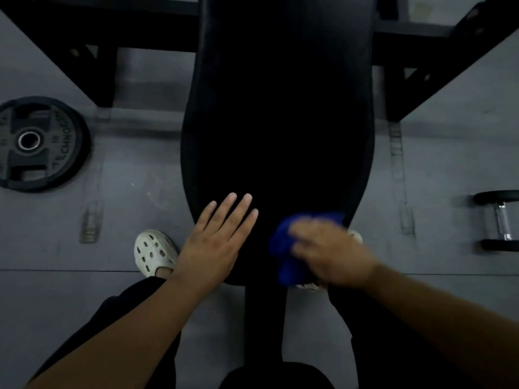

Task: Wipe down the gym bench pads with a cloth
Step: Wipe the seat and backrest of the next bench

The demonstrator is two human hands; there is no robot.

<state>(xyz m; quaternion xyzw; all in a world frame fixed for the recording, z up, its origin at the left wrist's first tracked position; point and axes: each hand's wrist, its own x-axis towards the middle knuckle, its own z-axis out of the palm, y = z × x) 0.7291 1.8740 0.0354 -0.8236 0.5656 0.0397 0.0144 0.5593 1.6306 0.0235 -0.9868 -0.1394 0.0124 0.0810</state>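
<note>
Head view, right hand (331,254) gripping cloth (281,248), pad (278,122) edge

**Q:** Where are your hands?
**A:** Your left hand (216,242) lies flat, fingers straight, on the near end of the black bench pad (278,122). Your right hand (331,254) covers a bunched blue cloth (283,248) at the pad's near right edge; blur hides its fingers.

**Q:** What is on the floor?
**A:** A weight plate (39,143) lies to your left and a dumbbell (500,220) to your right, both well apart from the pad.

Dim, grainy, motion-blurred right hand (331,251)
</note>
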